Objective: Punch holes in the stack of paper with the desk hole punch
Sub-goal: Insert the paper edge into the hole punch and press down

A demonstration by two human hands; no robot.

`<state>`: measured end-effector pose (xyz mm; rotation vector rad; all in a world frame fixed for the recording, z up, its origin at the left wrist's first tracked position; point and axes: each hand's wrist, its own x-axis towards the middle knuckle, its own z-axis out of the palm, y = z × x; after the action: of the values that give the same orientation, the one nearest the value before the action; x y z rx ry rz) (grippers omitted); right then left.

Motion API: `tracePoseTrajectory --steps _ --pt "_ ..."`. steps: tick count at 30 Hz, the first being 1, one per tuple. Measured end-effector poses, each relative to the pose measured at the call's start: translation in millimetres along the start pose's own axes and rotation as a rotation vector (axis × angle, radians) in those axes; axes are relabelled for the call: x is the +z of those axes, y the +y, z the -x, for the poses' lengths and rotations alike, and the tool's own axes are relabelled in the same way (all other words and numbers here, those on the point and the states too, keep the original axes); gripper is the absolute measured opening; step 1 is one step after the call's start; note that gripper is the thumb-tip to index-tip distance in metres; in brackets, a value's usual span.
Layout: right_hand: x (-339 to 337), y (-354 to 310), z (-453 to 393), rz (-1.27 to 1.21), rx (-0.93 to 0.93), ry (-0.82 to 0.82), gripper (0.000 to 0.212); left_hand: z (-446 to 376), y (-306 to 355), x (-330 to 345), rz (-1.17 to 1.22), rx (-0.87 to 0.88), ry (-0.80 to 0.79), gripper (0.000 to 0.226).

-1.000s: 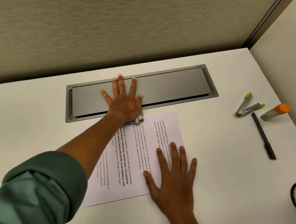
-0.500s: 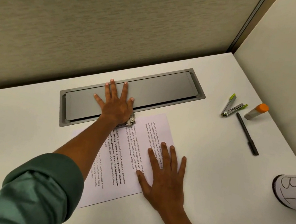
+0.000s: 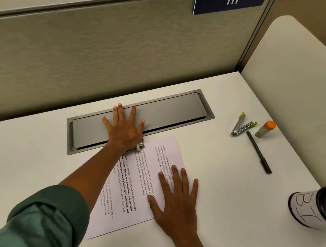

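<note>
Pressing flat, fingers spread, the left hand [image 3: 124, 129] is covering the hole punch [image 3: 140, 144] at the paper stack's [image 3: 137, 185] far edge. The right hand [image 3: 175, 200], fingers straight, is pinning the sheets; if it slackens, they may skew. A dark-rimmed cup [image 3: 315, 208] is lying sideways, contents unclear.

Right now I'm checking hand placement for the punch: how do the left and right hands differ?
The left hand lies at the far edge of the paper, pressing the hole punch; the right hand lies flat on the page's near right part. The left fingers reach over the grey desk hatch; the right ones stay on paper. Both are open, palms down.
</note>
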<state>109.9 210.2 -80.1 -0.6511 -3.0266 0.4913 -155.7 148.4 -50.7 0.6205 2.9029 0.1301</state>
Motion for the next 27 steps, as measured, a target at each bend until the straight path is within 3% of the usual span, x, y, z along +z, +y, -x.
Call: tracePoseTrajectory --steps 13,18,24,27 --pt "-4.4 -1.4 2.3 -0.031 0.007 0.013 0.072 10.5 6.1 -13.4 -0.011 0.015 0.026 0.073" --pt "-5.2 0.3 2.9 -0.094 -0.003 0.095 0.071 13.8 4.5 -14.5 0.017 0.082 0.054 0.068" --pt "-21.2 -7.3 -37.1 -0.121 0.055 0.311 0.040 20.8 -4.0 -12.9 0.024 0.204 0.123 0.051" --pt "-30.1 -15.5 -77.3 -0.158 0.038 0.276 0.032 25.2 -9.7 -10.4 0.029 0.240 0.145 0.044"
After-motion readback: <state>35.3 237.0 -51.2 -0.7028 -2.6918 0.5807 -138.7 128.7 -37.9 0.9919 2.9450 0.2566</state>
